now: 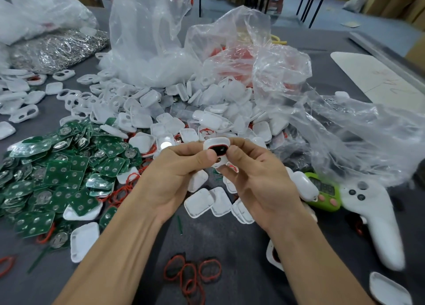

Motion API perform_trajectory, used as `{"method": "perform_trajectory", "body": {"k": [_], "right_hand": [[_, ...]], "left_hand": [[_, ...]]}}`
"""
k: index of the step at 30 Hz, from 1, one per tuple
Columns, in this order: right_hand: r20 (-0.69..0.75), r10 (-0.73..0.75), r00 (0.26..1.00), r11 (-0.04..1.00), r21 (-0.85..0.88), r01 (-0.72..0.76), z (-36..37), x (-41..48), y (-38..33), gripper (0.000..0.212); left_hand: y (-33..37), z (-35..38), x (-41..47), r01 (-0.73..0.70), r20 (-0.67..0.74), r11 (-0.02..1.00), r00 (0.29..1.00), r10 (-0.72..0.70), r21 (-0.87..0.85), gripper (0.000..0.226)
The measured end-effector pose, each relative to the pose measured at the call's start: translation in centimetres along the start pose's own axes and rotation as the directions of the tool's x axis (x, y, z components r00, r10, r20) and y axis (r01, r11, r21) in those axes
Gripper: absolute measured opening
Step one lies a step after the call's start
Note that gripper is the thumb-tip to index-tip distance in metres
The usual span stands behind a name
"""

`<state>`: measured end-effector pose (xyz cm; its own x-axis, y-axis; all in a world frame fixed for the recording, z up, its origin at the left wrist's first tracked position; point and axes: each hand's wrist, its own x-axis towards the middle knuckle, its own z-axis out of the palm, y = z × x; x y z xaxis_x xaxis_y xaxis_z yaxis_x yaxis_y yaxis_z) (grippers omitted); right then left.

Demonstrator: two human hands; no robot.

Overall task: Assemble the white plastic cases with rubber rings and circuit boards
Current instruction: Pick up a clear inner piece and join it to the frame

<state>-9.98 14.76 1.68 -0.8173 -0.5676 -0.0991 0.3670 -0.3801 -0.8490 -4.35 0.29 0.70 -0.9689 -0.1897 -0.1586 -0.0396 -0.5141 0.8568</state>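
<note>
The person is holding one white case [217,143] up between both hands, just above the near edge of the heap of cases [207,113] on the counter [230,240]. The left hand [177,173] and the right hand [257,180] are meeting on it. Each is pinching a side, and both thumbs are pressing on its open face, where a red rubber ring [221,147] is showing round a dark middle.

The step in hand is, by the look of it, seating that ring in the case. Doing it well is probably calling for the thumbs to walk round the rim bit by bit. That way they are pressing the ring flat into its groove without twisting or stretching it, while the fingers behind are bracing the shell against slipping. A lifted corner would likely be stopping a circuit board from the green pile [57,166] on the left from sitting level. Checking the whole loop before reaching for a board is therefore making sense. Spare rings [190,272] are lying on the counter between the forearms.

The thumbs are covering the lower half of the case, so it is impossible to tell whether the ring is lying fully in. The fingers behind the case are hidden too, and what the dark middle is cannot be made out. Farther back, the clear bags [147,40] are veiling something red. The green timer [324,192] beside the white controller [377,212] is showing a display too blurred to read.
</note>
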Motion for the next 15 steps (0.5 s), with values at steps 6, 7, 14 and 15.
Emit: {"method": "perform_trajectory", "body": {"k": [6,7,14,15], "right_hand": [[-0.204,-0.495,0.845,0.649,-0.734,0.203,-0.2,0.0,0.3,0.028],[-0.154,-0.564,0.811,0.544,-0.809,0.224,-0.3,-0.2,0.5,0.026],[-0.131,-0.515,0.847,0.592,-0.769,0.241,-0.1,-0.4,1.1,0.012],[-0.129,-0.5,0.857,0.61,-0.754,0.242,-0.1,-0.4,0.9,0.014]], "left_hand": [[-1.4,2.2,-0.2,-0.138,-0.242,0.939,0.945,0.22,0.316,0.027],[-1.6,2.6,-0.3,-0.125,-0.189,0.963,0.967,0.172,0.237,0.029],[-1.5,2.7,-0.1,-0.022,-0.215,0.997,0.977,0.005,-0.075,0.027],[-1.5,2.5,-0.1,-0.018,-0.209,0.995,0.978,-0.002,-0.094,0.031]]}}
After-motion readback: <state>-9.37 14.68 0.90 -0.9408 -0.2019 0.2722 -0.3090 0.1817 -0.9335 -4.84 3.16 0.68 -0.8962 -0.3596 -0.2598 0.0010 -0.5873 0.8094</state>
